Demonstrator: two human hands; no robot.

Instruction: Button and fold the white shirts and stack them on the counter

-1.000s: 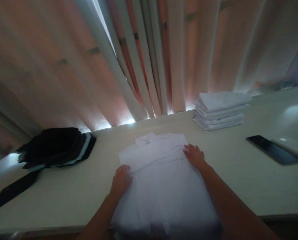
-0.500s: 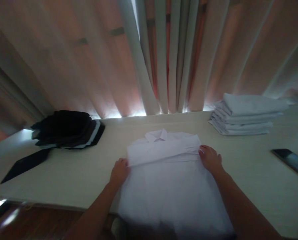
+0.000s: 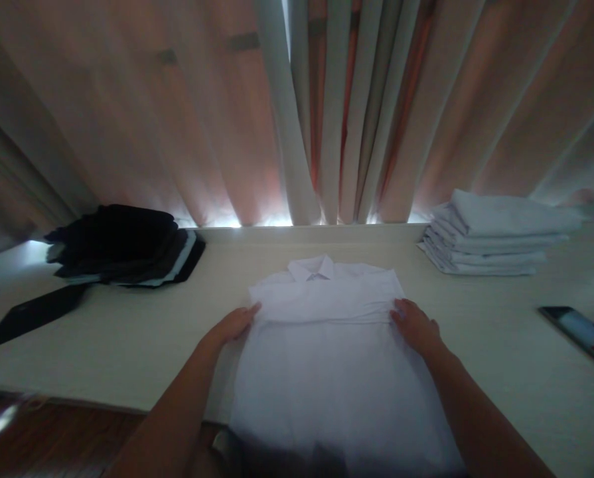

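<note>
A white collared shirt (image 3: 326,358) lies flat on the pale table (image 3: 137,345), collar at the far end, its lower part hanging over the near edge. A sleeve is folded across the chest just below the collar. My left hand (image 3: 234,324) rests flat at the shirt's left edge, fingers stretched along the folded sleeve. My right hand (image 3: 416,326) lies on the shirt's right edge at the same height, fingers pressed down on the fabric.
A stack of folded white shirts (image 3: 496,234) stands at the back right. A pile of dark clothes (image 3: 122,245) and a black tie (image 3: 28,315) lie at the back left. A phone (image 3: 578,330) rests at the right edge. Curtains (image 3: 326,106) hang behind the table.
The view has swung slightly left. My left hand went from curled at the shirt's edge to stretched flat along the sleeve fold; my right hand stayed at the right edge.
</note>
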